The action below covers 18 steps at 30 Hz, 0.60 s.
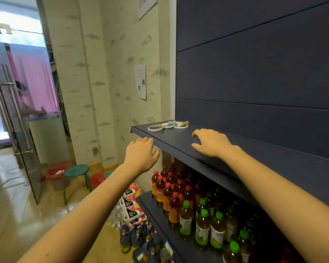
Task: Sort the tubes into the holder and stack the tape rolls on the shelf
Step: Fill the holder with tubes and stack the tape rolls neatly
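Note:
On the dark blue shelf (179, 147), near its far left end, lie white tape rolls: one flat ring (155, 127), another under a tube (169, 126), and a third (181, 126) further right. A pale green tube (171, 122) and a yellowish tube (184, 122) rest across the rolls. No holder is visible. My right hand (211, 142) hovers over the shelf, fingers spread, short of the rolls and holding nothing. My left hand (141, 155) is raised just in front of the shelf's front edge, open and holding nothing.
The shelf below (160, 221) carries several red-capped and green-capped drink bottles. Packs of bottles stand on the floor beside it. To the left are a green stool (76, 170), a red bin (57, 172) and a glass door (17, 114). A dark back panel rises behind the shelf.

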Available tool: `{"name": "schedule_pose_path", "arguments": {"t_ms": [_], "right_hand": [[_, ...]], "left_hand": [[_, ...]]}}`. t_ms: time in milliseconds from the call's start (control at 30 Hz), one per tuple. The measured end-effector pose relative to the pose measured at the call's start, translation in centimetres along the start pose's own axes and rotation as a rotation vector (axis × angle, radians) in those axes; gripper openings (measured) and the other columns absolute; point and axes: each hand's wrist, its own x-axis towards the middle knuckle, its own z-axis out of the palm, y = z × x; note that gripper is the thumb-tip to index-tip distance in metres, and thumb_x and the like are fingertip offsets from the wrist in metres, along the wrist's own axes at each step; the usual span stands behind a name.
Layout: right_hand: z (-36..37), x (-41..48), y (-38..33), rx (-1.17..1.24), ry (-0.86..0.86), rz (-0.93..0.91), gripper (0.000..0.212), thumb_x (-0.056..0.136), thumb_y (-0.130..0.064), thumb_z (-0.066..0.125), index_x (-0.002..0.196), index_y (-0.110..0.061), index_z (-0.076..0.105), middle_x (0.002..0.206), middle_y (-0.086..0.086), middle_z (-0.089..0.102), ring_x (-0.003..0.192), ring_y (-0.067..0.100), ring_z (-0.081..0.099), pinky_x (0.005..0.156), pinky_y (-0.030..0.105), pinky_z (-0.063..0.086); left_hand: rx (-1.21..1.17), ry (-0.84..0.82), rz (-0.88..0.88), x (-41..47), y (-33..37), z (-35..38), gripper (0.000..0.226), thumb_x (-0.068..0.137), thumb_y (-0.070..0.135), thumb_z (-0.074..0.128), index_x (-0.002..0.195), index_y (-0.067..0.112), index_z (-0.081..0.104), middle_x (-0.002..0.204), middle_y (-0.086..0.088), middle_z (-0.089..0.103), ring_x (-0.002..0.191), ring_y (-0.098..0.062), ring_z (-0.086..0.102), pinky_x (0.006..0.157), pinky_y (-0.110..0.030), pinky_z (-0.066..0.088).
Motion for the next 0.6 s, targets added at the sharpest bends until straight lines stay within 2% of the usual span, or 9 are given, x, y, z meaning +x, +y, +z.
{"name": "schedule_pose_path", "arguments": {"t_ms": [433, 600], "right_hand": [[5.3, 18.2, 4.8, -0.026, -0.057, 0.189, 0.039, 0.095, -0.038, 0.046, 0.132, -0.023, 0.045, 0.130, 0.002, 0.054, 0.113, 0.023, 0.054, 0.087, 0.037, 0.046], [7.4, 22.8, 5.8, -0.027, -0.094, 0.269, 0.037, 0.095, -0.037, 0.046, 0.130, -0.024, 0.046, 0.127, 0.003, 0.055, 0.110, 0.023, 0.055, 0.088, 0.037, 0.047]], "left_hand": [[-0.109, -0.021, 0.046, 17.4, -4.8, 9.9, 0.030, 0.092, 0.023, 0.043, 0.118, 0.011, 0.053, 0.120, -0.009, 0.058, 0.110, -0.025, 0.051, 0.086, -0.035, 0.040], [-0.162, -0.031, 0.101, 23.2, -6.0, 13.5, 0.028, 0.094, 0.028, 0.044, 0.114, 0.012, 0.055, 0.118, -0.008, 0.059, 0.107, -0.026, 0.053, 0.084, -0.034, 0.041]]}}
